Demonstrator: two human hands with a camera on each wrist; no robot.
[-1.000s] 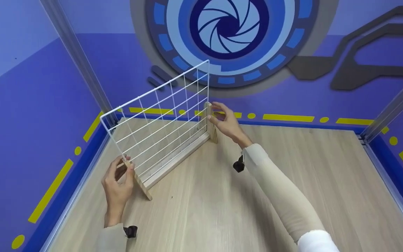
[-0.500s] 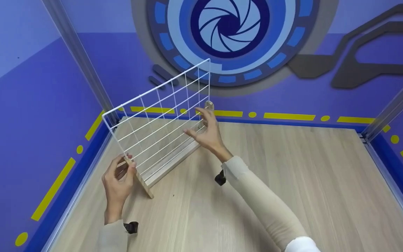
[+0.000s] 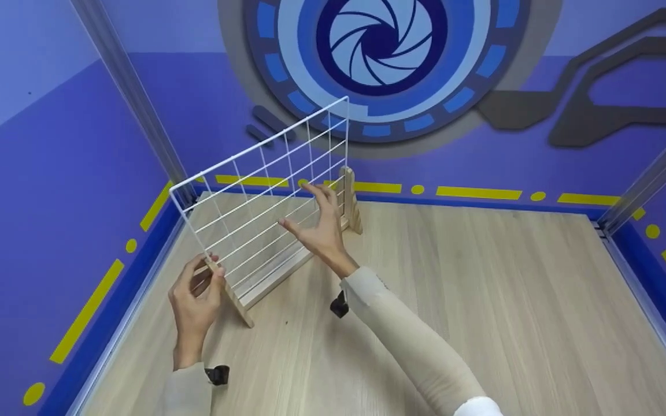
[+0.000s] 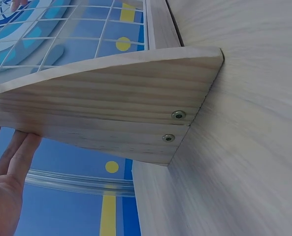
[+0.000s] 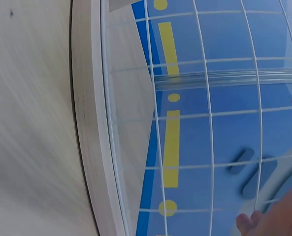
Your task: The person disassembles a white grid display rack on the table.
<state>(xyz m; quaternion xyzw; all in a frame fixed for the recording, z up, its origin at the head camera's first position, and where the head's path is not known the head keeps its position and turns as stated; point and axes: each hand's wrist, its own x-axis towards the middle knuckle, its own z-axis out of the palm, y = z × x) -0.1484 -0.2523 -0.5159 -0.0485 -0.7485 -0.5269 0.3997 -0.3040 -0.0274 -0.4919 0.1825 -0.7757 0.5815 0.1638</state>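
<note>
A white wire grid panel (image 3: 233,157) stands upright in a wooden stand, running diagonally across the table. The stand has a low base bar (image 3: 278,278), a near-left wooden side piece (image 3: 240,307) and a far-right side piece (image 3: 351,202). My left hand (image 3: 194,306) pinches the top of the near-left side piece between thumb and fingers. In the left wrist view, fingers touch the edge of that side piece (image 4: 116,98), which shows two metal screws. My right hand (image 3: 318,231) is spread before the grid's lower right part, holding nothing. Whether its fingertips touch the wires cannot be told.
A light wood-grain tabletop (image 3: 483,300) lies under the stand. Blue printed walls (image 3: 154,110) with yellow dashes close in the back and sides. Metal corner posts (image 3: 130,104) rise at the back left and back right. Each wrist wears a black camera (image 3: 339,305).
My right hand has left the far-right side piece and moved left and slightly down, across the front of the grid. The left hand and the stand stay in place.
</note>
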